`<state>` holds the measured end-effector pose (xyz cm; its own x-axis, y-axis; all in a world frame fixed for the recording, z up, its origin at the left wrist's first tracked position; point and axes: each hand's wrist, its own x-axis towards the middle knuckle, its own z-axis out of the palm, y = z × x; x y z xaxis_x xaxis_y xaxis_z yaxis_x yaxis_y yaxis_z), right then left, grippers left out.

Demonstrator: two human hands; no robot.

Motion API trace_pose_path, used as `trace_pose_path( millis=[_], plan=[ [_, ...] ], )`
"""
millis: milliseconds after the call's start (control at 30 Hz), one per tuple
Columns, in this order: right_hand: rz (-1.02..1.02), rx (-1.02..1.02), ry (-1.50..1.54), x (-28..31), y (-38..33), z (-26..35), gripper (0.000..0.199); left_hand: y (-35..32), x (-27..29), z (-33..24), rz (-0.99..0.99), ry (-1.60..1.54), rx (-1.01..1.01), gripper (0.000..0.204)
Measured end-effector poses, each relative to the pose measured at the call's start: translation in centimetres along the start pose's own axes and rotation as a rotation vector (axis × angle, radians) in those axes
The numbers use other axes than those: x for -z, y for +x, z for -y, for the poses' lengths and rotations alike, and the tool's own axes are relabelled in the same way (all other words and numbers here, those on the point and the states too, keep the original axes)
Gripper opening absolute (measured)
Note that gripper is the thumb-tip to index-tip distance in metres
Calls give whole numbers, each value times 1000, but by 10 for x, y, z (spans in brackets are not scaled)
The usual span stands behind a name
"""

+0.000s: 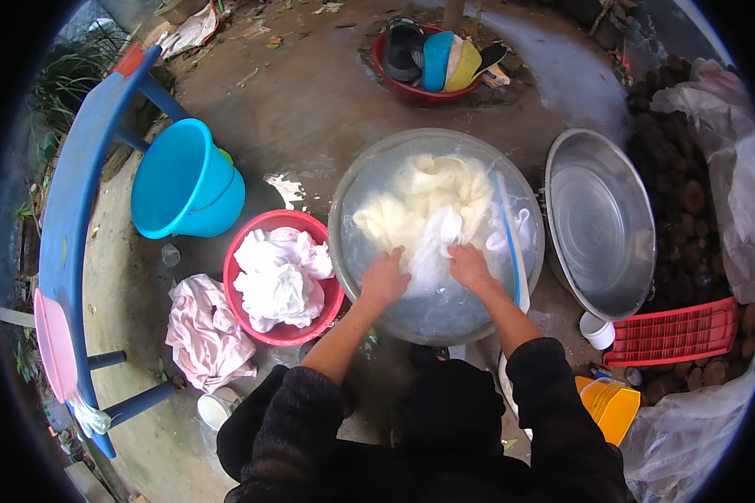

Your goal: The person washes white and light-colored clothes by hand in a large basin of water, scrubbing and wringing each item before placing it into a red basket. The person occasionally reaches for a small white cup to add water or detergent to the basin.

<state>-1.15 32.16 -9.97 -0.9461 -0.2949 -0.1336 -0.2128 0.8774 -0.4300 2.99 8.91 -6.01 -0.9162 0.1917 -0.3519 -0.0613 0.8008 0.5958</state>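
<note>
White cloth (436, 241), pt. hidden in water (428, 318), L/R hands (384, 278) (471, 268) at it, can't tell grip

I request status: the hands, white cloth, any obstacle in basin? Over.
Left hand, right hand at white cloth. Cloth inside large basin. Pale yellow cloth beyond; nothing visibly blocking hands.

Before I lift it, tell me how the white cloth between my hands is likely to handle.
The white cloth will probably be floppy, since it lies in loose, soft folds. It is likely heavy for its size, as it sits in the cloudy water of the large round grey basin. It may also feel slippery, since it looks wet.
</note>
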Motion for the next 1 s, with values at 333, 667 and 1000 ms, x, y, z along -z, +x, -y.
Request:
trace_pose_path(
  millis=[333, 667, 1000],
  plan=[
    [-53, -360, 1570, 142, -22, 47, 43, 2, 34, -56, -131, -1101, -43, 70],
    [396, -99, 2554, 0, 7, 58, 53, -55, 47, -127, -339, -138, -241, 70],
    [-348, -57, 887, 50, 15, 92, 28, 30, 16, -98, -454, -424, 19, 35]
  ],
)
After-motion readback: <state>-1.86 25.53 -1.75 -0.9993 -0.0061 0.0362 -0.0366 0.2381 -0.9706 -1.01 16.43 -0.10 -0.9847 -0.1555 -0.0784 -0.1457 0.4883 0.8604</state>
